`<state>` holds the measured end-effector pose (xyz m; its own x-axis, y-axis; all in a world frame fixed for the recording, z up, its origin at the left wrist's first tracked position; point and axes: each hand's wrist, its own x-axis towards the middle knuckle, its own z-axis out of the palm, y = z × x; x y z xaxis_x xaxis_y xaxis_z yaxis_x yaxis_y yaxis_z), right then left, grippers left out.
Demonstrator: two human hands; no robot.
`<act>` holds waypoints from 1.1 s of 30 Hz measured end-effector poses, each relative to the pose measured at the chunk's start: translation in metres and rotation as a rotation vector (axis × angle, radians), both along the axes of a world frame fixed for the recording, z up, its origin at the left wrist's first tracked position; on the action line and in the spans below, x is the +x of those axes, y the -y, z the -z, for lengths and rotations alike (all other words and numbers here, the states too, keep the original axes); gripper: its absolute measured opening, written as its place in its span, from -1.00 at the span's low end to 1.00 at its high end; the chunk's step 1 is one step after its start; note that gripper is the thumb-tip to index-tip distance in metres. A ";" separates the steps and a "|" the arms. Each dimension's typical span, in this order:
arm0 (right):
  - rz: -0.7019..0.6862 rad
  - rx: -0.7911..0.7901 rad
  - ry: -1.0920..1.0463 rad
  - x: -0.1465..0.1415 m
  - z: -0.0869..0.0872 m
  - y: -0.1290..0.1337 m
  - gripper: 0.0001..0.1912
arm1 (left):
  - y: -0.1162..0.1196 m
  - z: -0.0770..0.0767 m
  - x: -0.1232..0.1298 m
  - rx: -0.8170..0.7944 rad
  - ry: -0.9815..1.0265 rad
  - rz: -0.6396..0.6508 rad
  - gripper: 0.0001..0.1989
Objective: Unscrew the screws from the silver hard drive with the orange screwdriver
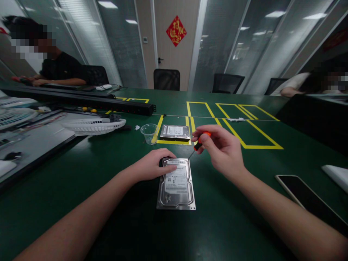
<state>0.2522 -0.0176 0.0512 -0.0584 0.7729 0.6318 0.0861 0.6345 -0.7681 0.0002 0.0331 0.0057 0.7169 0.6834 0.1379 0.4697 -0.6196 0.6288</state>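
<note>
A silver hard drive (176,188) with a white label lies in front of me on the green table. Its far left edge is gripped by my left hand (154,164), thumb on the label and fingers over the far side. In my right hand (224,150) is a screwdriver (199,143) with an orange and black handle, held tilted between thumb and fingers. The shaft's tip meets the drive's far right corner; whether a screw sits there is too small to tell. Beyond stands a second hard drive (174,132), beside a clear plastic cup (150,134).
Yellow tape rectangles (262,148) mark the table (231,217). To the left are a white basket (94,125) and a long black bar (108,101). A phone (307,197) lies by my right forearm. One person (63,67) sits far left, another (296,81) far right.
</note>
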 end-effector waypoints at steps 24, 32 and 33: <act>0.007 0.005 0.005 0.000 0.002 -0.001 -0.84 | 0.000 -0.001 0.000 0.005 0.000 0.005 -0.71; -0.018 -0.030 -0.018 0.002 0.001 -0.003 -0.76 | 0.000 0.000 -0.001 0.006 -0.003 0.003 -0.70; -0.005 -0.017 -0.011 0.001 0.001 -0.003 -0.79 | 0.000 0.000 -0.001 0.004 -0.003 0.001 -0.70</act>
<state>0.2529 -0.0146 0.0501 -0.0552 0.7832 0.6194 0.0746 0.6218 -0.7796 -0.0004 0.0329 0.0058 0.7183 0.6818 0.1386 0.4704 -0.6227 0.6253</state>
